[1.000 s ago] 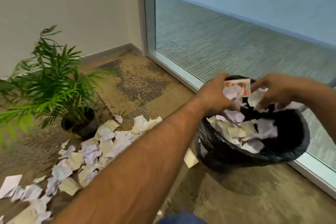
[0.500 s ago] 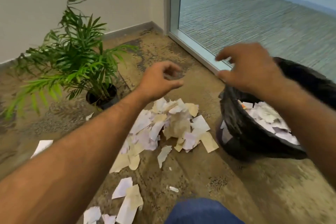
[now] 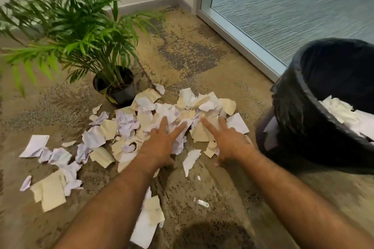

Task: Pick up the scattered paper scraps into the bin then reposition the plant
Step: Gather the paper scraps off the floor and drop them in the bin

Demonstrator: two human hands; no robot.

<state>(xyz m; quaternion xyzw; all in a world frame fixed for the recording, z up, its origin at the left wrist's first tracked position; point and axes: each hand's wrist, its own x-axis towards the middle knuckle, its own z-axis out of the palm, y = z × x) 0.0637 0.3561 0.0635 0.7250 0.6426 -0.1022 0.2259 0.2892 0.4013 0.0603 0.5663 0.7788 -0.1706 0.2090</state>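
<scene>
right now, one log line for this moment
both hands open on paper scraps | bin part-filled | plant unmoved

The scraps [image 3: 145, 119] are thin paper, matt, crumpled and torn at the edges; some are white, some cream. The floor [image 3: 182, 54] is carpet, rough and short-piled, tan with grey speckled patches. The bin [image 3: 303, 119] wears a black plastic liner, wrinkled and slightly glossy. The pot [image 3: 121, 92] looks like dark smooth plastic. The plant [image 3: 77, 26] has smooth green leaves with a light shine. The frame [image 3: 240, 38] looks like matt grey metal around smooth glass.
</scene>
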